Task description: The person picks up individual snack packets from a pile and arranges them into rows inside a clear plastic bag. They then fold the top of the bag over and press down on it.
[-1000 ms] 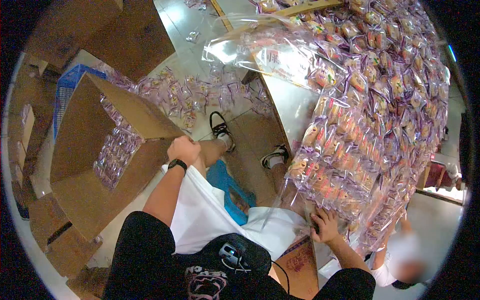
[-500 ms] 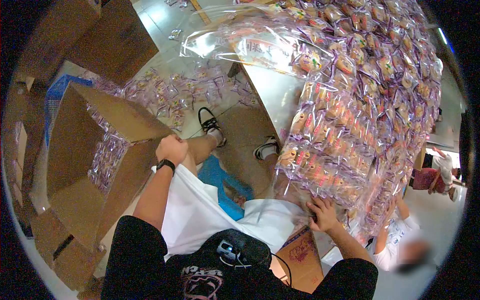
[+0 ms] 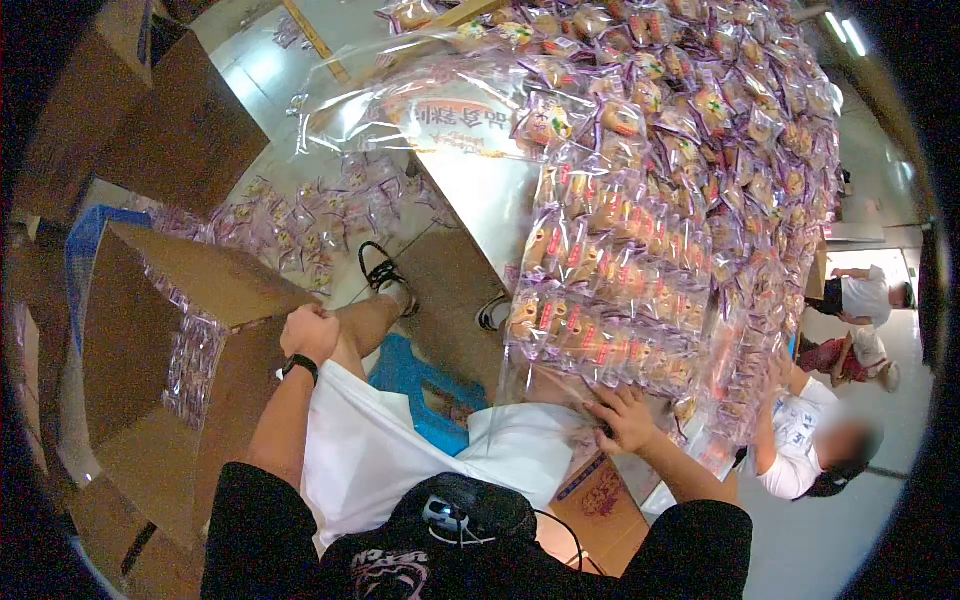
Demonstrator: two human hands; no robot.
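My left hand [image 3: 311, 334], a dark band at its wrist, is closed at the near corner of an open cardboard box [image 3: 215, 270]; its fingertips are hidden. Small wrapped packets [image 3: 195, 365] lie inside that box. My right hand [image 3: 628, 418] is at the lower edge of a clear plastic bag [image 3: 540, 385], its thumb and fingers around the film. Rows of wrapped round baked goods [image 3: 620, 270] show through this bag. Its upper part, with red print, spreads over the metal table's surface [image 3: 480, 200].
Loose packets [image 3: 290, 225] cover part of the floor. A blue stool [image 3: 425, 395] stands between my legs, and a printed carton [image 3: 600, 500] is by my right side. A large heap of packets [image 3: 720, 110] fills the far table. A co-worker in white [image 3: 795, 440] is at the right.
The whole view has shifted, so the bag, box and both hands appear further left. My hands keep their places on the box corner and the bag. The co-worker's head has turned.
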